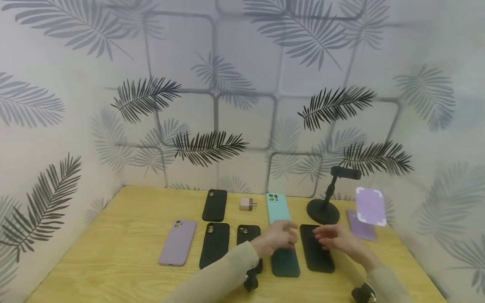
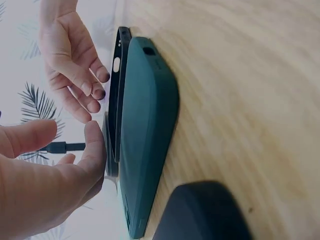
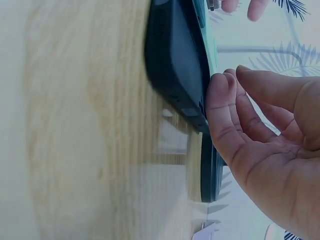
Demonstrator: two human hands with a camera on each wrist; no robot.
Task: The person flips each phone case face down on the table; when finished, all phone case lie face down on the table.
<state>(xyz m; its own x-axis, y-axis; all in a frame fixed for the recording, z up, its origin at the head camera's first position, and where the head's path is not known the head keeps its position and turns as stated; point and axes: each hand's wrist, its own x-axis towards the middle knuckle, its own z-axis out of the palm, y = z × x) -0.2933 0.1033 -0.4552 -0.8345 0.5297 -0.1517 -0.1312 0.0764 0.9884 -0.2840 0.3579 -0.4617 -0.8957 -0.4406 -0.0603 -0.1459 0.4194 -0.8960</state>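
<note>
My left hand (image 1: pixel 278 237) is over the dark green phone case (image 1: pixel 285 263), fingers loosely bent, holding nothing. In the left wrist view that green case (image 2: pixel 145 110) lies back up on the table. Just right of it is a black phone case (image 1: pixel 316 252), its raised rim showing in the left wrist view. My right hand (image 1: pixel 342 242) hovers at that black case's right edge, fingers loosely bent and nothing between them. A mint phone case (image 1: pixel 275 205) lies beyond my left hand, partly hidden by it. Another black case (image 1: pixel 248 232) sits partly under my left forearm.
Two more black cases (image 1: pixel 214 205) and a lilac case (image 1: pixel 178 243) lie to the left. A pink charger plug (image 1: pixel 246 204) is at the back. A black phone stand (image 1: pixel 323 210) stands at the right, beside a purple flat piece (image 1: pixel 358 227) and a white-cornered lilac panel (image 1: pixel 370 206).
</note>
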